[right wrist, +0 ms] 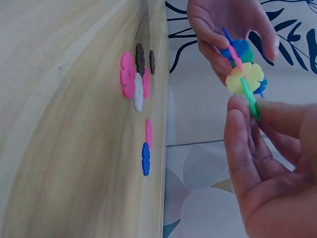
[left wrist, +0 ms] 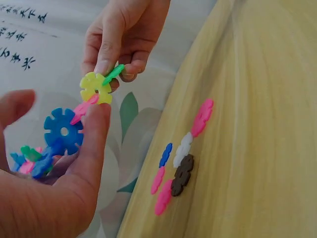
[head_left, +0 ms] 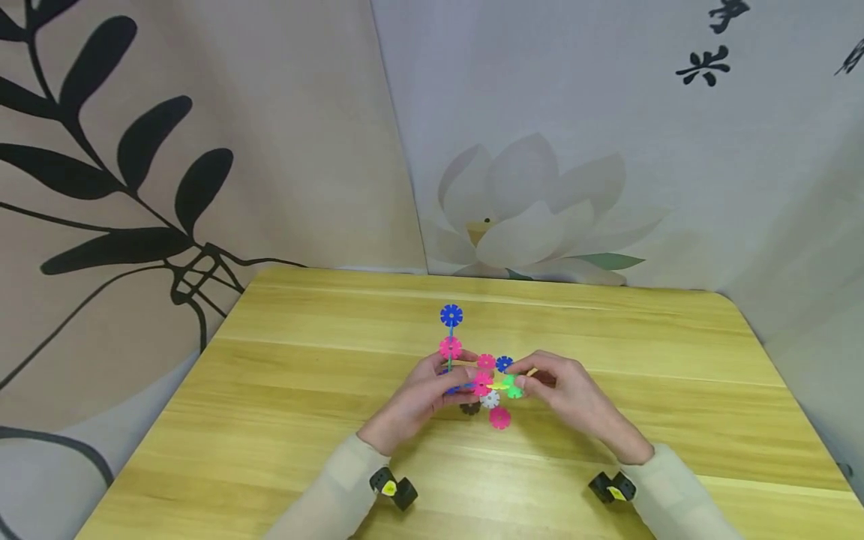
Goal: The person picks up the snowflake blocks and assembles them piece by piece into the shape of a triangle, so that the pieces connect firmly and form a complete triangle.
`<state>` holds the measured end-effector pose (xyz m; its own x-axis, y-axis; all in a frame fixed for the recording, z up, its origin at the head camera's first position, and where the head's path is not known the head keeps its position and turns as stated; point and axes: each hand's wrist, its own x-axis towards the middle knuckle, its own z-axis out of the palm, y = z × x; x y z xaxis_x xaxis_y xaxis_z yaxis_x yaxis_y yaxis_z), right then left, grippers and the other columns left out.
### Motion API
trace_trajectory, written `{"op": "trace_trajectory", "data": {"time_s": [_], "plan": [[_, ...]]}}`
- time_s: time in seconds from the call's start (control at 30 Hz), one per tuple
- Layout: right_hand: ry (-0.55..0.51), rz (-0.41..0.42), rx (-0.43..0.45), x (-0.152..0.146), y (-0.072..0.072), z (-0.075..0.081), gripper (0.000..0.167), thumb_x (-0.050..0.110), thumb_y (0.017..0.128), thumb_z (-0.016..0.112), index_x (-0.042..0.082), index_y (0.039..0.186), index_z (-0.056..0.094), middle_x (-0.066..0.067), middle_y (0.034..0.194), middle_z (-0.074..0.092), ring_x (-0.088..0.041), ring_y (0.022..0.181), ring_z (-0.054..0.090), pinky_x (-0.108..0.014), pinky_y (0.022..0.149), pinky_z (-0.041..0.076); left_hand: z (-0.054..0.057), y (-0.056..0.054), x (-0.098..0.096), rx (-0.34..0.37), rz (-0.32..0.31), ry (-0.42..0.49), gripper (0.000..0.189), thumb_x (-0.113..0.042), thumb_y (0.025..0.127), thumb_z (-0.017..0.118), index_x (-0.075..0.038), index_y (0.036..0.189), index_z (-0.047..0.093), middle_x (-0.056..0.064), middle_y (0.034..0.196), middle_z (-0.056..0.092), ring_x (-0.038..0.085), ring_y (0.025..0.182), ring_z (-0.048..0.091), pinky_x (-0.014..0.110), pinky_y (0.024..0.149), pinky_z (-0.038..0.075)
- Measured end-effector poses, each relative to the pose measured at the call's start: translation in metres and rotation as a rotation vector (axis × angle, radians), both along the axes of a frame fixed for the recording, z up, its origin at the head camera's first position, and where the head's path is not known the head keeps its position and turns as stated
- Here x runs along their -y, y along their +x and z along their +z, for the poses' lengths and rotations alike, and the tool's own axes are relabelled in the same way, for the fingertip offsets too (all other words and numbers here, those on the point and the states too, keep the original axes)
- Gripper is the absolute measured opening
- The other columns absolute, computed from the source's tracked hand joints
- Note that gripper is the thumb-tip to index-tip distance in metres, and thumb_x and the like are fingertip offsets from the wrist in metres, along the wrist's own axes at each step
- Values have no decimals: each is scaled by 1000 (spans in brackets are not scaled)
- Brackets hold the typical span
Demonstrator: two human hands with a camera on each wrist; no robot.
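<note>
My left hand [head_left: 420, 391] holds a linked chain of slotted plastic flower discs above the table. A blue disc [head_left: 451, 315] tops its upright part, with a pink disc [head_left: 450, 347] below. In the left wrist view, a larger blue disc [left wrist: 55, 135] joins a pink disc [left wrist: 82, 112] and then a yellow disc [left wrist: 90, 82]. A left fingertip lies against the pink and yellow discs. At the chain's right end, my right hand [head_left: 574, 391] pinches a green disc [right wrist: 250, 101] between thumb and fingers; its edge meets the yellow disc [right wrist: 239, 80].
Loose discs lie on the wooden table [head_left: 304, 420] below the hands: pink [head_left: 500, 418], white [head_left: 490, 400], brown [head_left: 470, 409] and blue [head_left: 504, 364] ones among them. A wall with printed leaves and a lotus [head_left: 526, 195] stands behind the table's far edge.
</note>
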<state>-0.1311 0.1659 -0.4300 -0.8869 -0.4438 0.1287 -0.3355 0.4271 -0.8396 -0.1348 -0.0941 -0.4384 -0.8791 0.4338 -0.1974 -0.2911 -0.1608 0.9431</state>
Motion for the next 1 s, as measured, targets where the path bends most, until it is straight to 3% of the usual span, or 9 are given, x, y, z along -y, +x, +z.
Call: {"op": "trace_trajectory", "data": {"time_s": [0.2,0.33,0.43,0.57,0.83,1.0], "plan": [[15,-21,39,0,-3,1,16,16,102,67,15,116,76,3,107,72,-18,86,66,-29,74,59,-4,2,-3,-21,92,-73,50,0,86,74,3,133,57,16,117,69,24,101,70,38,92,59],[15,-43,42,-2,-9,-1,19,18,104,65,9,118,74,0,103,73,-28,87,69,-28,75,58,-7,3,-1,-32,150,-83,47,3,85,73,4,130,59,15,113,70,22,97,70,37,90,60],[37,-53,26,-4,-17,-3,21,17,104,65,5,119,73,-6,107,74,-25,93,70,-29,80,58,-9,2,2,-43,185,-92,46,4,86,73,6,129,58,15,111,71,23,95,71,36,88,60],[90,-57,-1,-5,-31,-9,20,11,102,66,3,119,73,-10,114,74,-20,100,69,-34,87,59,-10,1,6,-50,207,-104,44,4,88,72,9,129,57,16,110,72,24,94,73,38,88,61],[271,27,-60,7,-51,-19,23,10,99,69,3,121,73,-7,116,71,-25,107,66,-45,93,57,-8,2,7,-67,224,-121,42,2,89,73,8,127,58,16,109,71,22,95,71,45,93,59],[383,51,-101,11,-60,-23,28,13,99,71,4,125,72,-7,119,70,-28,112,65,-50,99,53,-7,4,7,-75,217,-133,42,0,89,73,9,128,58,16,110,72,23,96,71,40,90,60]]}}
